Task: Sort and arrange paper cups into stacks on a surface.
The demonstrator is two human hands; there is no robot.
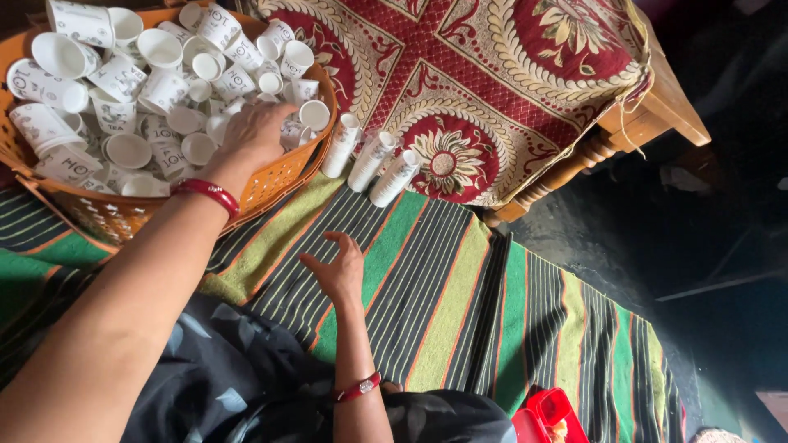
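An orange woven basket at the upper left is heaped with several white paper cups. My left hand reaches into it and rests on the cups near the right rim, fingertips buried among them, so any grip is hidden. My right hand hovers over the green, orange and black striped mat, fingers spread, holding nothing. Three stacks of nested white cups lie side by side on the mat just right of the basket, beyond my right hand. Both wrists wear red bangles.
A wooden table draped with a red and cream floral cloth stands behind the cup stacks. A red plastic container sits at the lower edge. Dark floor lies to the right of the mat.
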